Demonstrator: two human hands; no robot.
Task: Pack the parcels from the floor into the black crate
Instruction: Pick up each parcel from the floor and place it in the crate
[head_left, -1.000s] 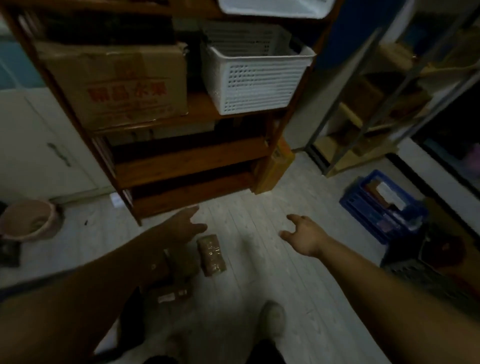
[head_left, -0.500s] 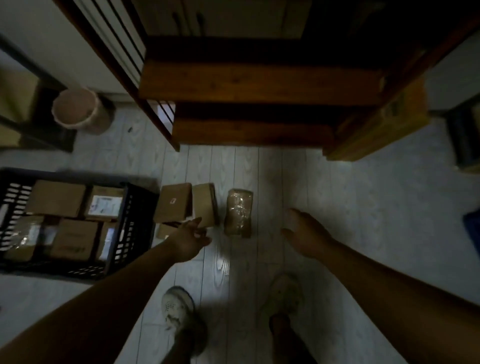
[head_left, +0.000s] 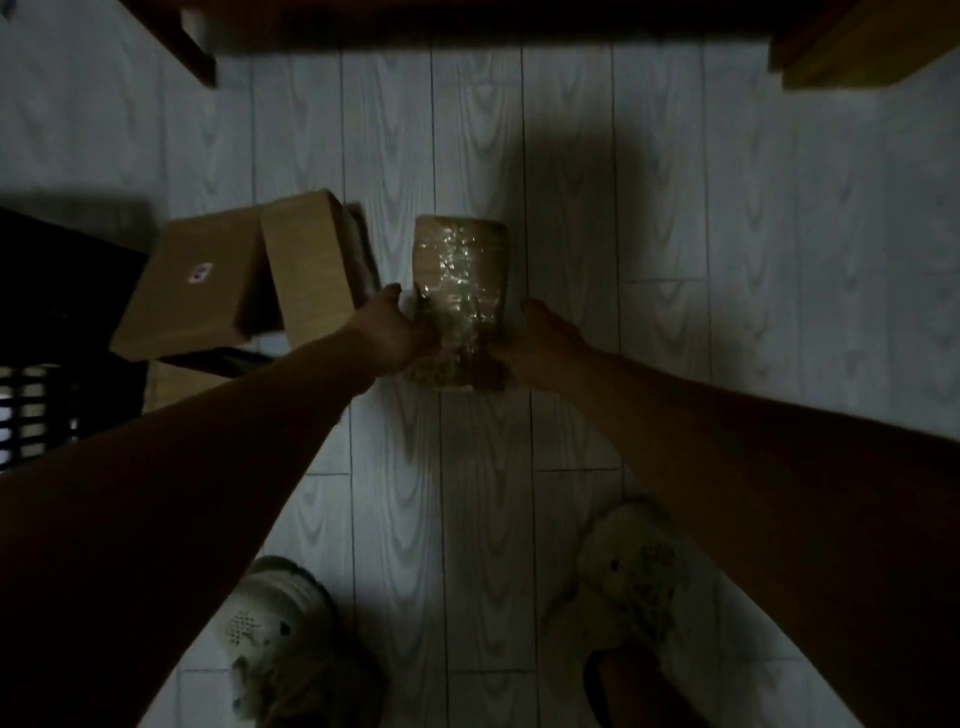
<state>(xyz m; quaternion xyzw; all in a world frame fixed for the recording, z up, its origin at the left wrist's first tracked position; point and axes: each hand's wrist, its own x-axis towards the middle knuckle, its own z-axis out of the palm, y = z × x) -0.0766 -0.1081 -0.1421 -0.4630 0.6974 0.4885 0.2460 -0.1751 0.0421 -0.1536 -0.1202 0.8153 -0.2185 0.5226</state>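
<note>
Dim room, pale wood-grain plank floor (head_left: 675, 260), and the dark foot of a wooden shelf (head_left: 197, 57) cutting in at the top, with a yellowish carton (head_left: 857, 47) tucked into the top right corner. Dead centre, there's the tape-wrapped parcel (head_left: 460, 270), brown and glinting under clear plastic, lying lengthways away from the person. Both hands are on it! The left hand (head_left: 389, 332) is clamped on the near left edge, thumb up over the top face and fingers curled round the side. The right hand (head_left: 540, 343) grips the near right corner, thumb running up the right edge, the rest of its fingers lost in shadow under the parcel. So the grip sits at the near end only, and the far half of the parcel sticks out beyond both hands. Whether it has left the floor, I can't tell.

Just left of the left hand, a plain cardboard box (head_left: 311, 265) stands on edge, leaning against a flat box with a small sticker (head_left: 192, 291). Beyond those, at the left edge, the slotted wall of the black crate (head_left: 31, 415). Down below, two pale shoes, left (head_left: 270, 629) and right (head_left: 634, 566), planted apart on the planks.
</note>
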